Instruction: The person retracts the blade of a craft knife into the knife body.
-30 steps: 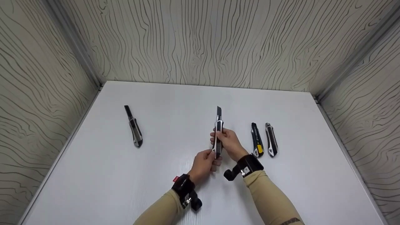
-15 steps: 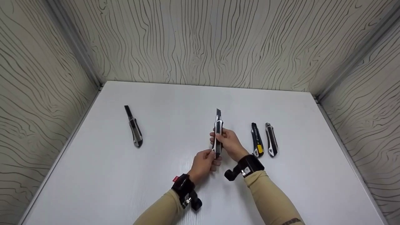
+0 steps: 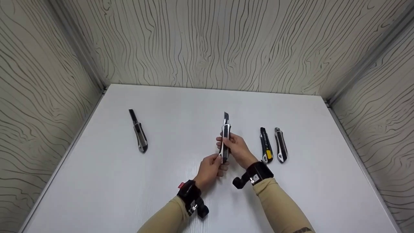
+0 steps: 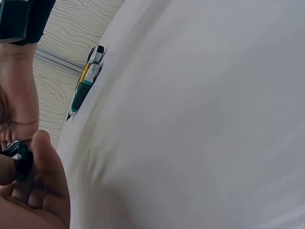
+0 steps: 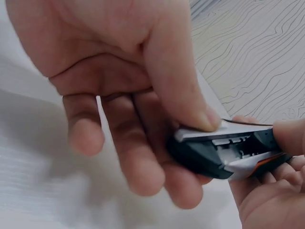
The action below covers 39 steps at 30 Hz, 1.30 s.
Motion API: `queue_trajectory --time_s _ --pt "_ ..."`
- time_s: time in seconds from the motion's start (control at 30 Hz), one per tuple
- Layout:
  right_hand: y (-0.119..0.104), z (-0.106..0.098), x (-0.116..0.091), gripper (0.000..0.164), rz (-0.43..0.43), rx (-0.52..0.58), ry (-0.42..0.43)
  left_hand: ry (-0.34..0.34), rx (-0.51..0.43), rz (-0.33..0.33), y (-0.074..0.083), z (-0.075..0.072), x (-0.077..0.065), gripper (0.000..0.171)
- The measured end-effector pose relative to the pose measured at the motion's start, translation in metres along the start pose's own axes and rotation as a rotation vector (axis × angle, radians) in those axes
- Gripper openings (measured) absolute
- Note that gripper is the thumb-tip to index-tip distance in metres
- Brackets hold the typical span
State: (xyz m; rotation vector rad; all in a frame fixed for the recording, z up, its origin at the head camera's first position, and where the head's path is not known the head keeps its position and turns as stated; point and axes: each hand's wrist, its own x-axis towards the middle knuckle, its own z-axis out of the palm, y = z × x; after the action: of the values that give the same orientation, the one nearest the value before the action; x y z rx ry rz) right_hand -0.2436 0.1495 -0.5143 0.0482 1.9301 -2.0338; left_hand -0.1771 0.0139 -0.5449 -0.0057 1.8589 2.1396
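Observation:
A silver-and-black utility knife is held in both hands over the middle of the white table, its blade extended and pointing away. My right hand grips the handle from the right, thumb on the slider side. Lower down, my left hand pinches the butt end between thumb and fingers. In the right wrist view, the left thumb presses the butt of the knife, and the right hand shows at the right edge. Only the dark end of the knife appears in the left wrist view.
Another utility knife lies at the left of the table, blade out. To the right lie a black-and-yellow utility knife and a silver-and-black one, side by side. Wood-patterned walls enclose the table's back and sides.
The held knife's blade shows slightly shorter than one second ago. Both hands and the knife have shifted very slightly left; the knives on the table have not moved.

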Motion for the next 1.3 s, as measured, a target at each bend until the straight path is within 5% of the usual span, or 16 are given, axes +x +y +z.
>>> queue_trajectory --time_s 0.5,0.83,1.3 --pt "0.0008 0.0014 -0.002 0.039 0.031 0.039 0.019 -0.059 -0.106 -0.012 -0.0003 -0.0002 -0.0032 0.039" --pt "-0.0002 0.0021 -0.0027 0.041 0.082 0.074 0.014 -0.011 -0.013 0.025 -0.0033 -0.0012 -0.0016 0.035" --pt "0.0021 0.0035 -0.0034 0.035 0.029 0.011 0.048 0.009 0.029 0.039 -0.003 -0.0003 -0.0001 0.037"
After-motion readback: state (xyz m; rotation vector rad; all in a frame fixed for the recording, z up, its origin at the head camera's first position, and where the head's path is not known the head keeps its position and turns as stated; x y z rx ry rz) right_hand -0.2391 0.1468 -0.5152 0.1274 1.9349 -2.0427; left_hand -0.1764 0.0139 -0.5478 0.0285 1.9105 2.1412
